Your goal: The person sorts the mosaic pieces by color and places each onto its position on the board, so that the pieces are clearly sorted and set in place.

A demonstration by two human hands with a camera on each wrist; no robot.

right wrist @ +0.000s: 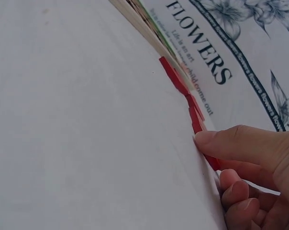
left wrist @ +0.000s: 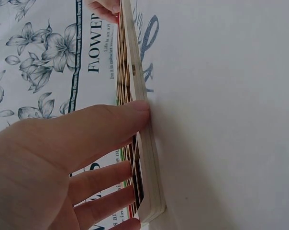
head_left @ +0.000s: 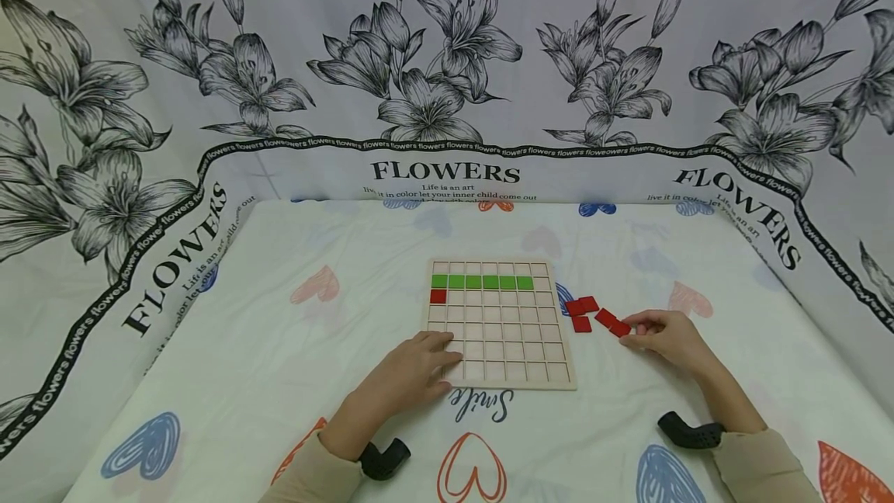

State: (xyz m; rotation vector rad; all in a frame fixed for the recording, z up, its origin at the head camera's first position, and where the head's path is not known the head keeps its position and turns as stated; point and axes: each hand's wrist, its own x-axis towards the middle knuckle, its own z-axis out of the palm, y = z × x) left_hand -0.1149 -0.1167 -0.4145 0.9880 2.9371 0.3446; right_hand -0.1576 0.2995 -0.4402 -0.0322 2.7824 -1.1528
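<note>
A light wooden grid board (head_left: pixel 495 331) lies on the table. A row of several green square tiles (head_left: pixel 482 282) fills most of its second row, and one red tile (head_left: pixel 438 296) sits at the left end of the row below. My left hand (head_left: pixel 408 371) rests on the board's near left corner, its thumb (left wrist: pixel 135 111) against the near edge and its fingers stretched over the cells. Right of the board, my right hand (head_left: pixel 672 338) pinches a red square tile (right wrist: pixel 213 162) between thumb and index finger, close over the cloth. Other red tiles (head_left: pixel 581 324) lie loose between that hand and the board.
A white cloth (head_left: pixel 279 379) with printed hearts covers the table. Black curved wrist pieces (head_left: pixel 386 459) show at both cuffs. Behind and along the sides hangs a white curtain (head_left: pixel 447 115) printed with flowers and lettering.
</note>
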